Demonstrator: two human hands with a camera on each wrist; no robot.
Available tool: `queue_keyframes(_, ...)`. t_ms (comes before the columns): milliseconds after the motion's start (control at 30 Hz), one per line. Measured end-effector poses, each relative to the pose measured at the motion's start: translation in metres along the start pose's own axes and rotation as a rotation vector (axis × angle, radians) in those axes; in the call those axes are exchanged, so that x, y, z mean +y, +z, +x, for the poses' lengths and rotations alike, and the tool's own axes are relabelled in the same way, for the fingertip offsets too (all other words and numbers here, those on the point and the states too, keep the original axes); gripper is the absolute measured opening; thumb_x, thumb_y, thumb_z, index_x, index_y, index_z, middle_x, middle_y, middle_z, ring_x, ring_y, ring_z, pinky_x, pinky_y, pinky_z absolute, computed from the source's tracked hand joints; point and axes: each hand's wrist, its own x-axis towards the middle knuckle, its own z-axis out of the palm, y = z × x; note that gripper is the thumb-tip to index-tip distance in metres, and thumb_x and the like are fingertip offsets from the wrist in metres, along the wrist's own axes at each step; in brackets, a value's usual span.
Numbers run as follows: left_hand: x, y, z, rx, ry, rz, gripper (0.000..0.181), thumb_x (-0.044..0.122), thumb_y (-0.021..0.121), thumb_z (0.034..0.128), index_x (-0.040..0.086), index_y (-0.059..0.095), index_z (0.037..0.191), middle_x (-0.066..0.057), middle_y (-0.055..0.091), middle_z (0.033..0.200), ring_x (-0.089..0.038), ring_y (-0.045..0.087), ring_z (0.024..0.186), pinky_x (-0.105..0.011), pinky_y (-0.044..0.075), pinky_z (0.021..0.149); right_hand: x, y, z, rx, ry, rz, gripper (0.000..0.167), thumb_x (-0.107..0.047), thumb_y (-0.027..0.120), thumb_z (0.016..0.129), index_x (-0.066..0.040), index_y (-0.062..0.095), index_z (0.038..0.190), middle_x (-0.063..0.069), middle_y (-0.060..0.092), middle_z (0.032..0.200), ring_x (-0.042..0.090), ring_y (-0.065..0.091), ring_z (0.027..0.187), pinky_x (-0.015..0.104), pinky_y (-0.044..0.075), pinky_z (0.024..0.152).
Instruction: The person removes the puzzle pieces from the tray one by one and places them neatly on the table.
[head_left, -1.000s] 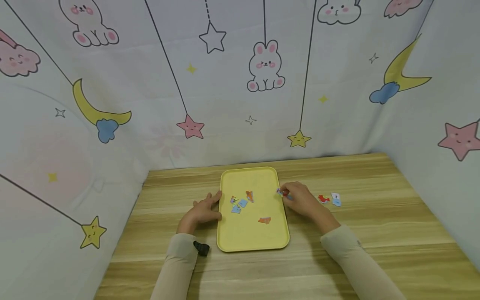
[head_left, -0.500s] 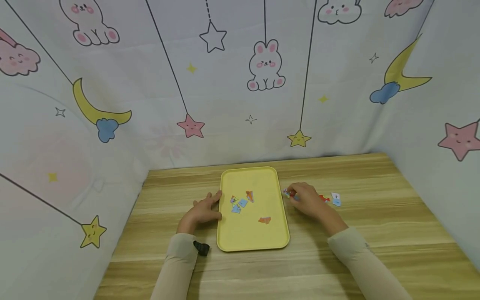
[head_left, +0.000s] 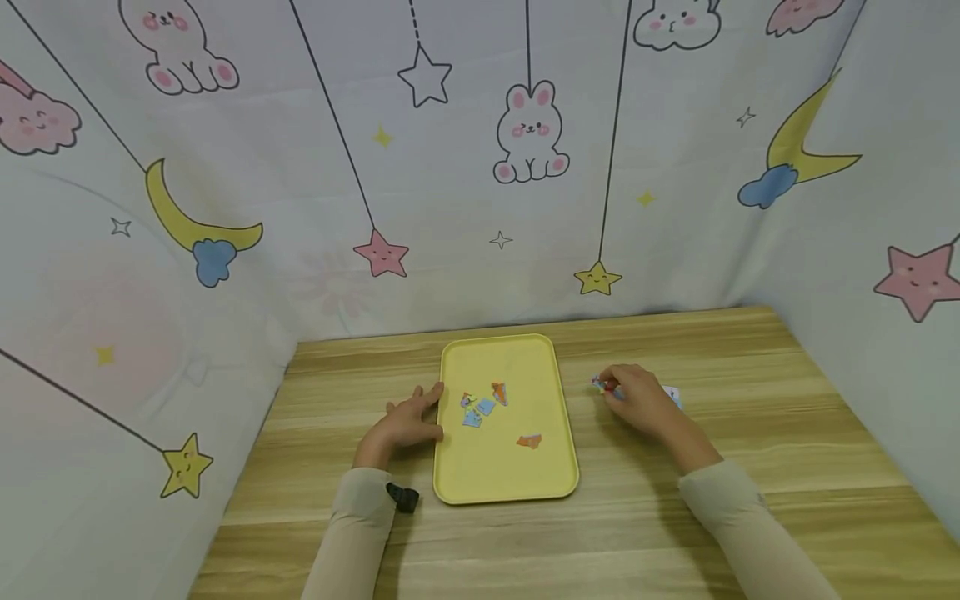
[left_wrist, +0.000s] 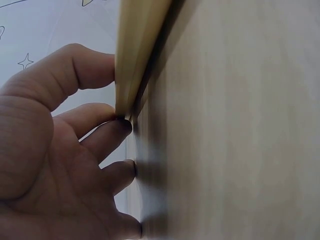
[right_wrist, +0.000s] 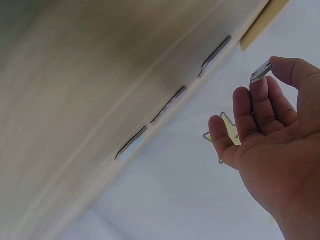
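Note:
A yellow tray (head_left: 540,479) lies on the wooden table with several small picture pieces on it, among them an orange one (head_left: 529,440) and a light blue one (head_left: 485,407). My left hand (head_left: 401,423) is at the tray's left side, its spread fingers and thumb touching the rim. In the left wrist view that hand (left_wrist: 65,145) touches the tray edge (left_wrist: 135,50). My right hand (head_left: 637,400), right of the tray, pinches a small colourful piece (head_left: 597,383); the right wrist view shows the hand (right_wrist: 280,145) holding this thin piece (right_wrist: 261,71) between thumb and finger.
A white and blue piece (head_left: 674,394) lies partly behind my right hand. Three flat pieces, one of them nearest the tray (right_wrist: 216,54), rest on the table in the right wrist view. A patterned white curtain (head_left: 465,283) hangs behind and beside the table.
My right hand has moved to the right, away from the tray's right rim, carrying the pinched piece, and now covers the red piece on the table. The left hand has stayed in place.

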Motion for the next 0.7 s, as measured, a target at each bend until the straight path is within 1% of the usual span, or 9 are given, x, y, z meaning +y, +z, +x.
queue_keyframes(267,0.001,0.0,-0.001,-0.004,-0.005,-0.002,0.099,0.018,0.078,0.0807,0.008,0.03,0.167,-0.021,0.029,0.169,-0.041,0.011,0.16,-0.076,-0.01,0.118,0.013,-0.015,-0.011,-0.004,0.061,-0.002,0.018,0.0,0.071,0.091,0.002,0.072,0.11,0.009,0.072,0.098,0.034,0.065,0.099,0.051,0.055,0.084)
queue_keyframes(433,0.001,0.0,-0.001,-0.005,-0.008,-0.002,0.099,0.018,0.078,0.0805,0.008,0.03,0.167,-0.021,0.028,0.169,-0.042,0.011,0.16,-0.076,-0.01,0.118,0.02,-0.025,-0.019,-0.007,0.077,-0.013,0.02,0.001,0.069,0.091,0.004,0.071,0.111,0.013,0.073,0.1,0.037,0.065,0.101,0.055,0.055,0.087)
queue_keyframes(600,0.0,-0.001,-0.001,-0.001,-0.006,-0.01,0.1,0.017,0.078,0.08,0.007,0.03,0.166,-0.022,0.029,0.169,-0.042,0.011,0.16,-0.077,-0.01,0.118,0.026,-0.032,-0.026,-0.024,0.112,-0.024,0.021,-0.002,0.069,0.093,0.005,0.07,0.113,0.016,0.073,0.103,0.04,0.065,0.104,0.059,0.054,0.09)
queue_keyframes(700,0.0,0.0,-0.001,-0.002,-0.006,-0.008,0.1,0.017,0.078,0.0795,0.007,0.03,0.166,-0.021,0.03,0.169,-0.042,0.011,0.16,-0.077,-0.01,0.118,0.03,-0.036,-0.03,-0.012,0.13,-0.031,0.02,-0.002,0.07,0.092,0.004,0.07,0.112,0.016,0.073,0.102,0.04,0.065,0.103,0.06,0.052,0.091)
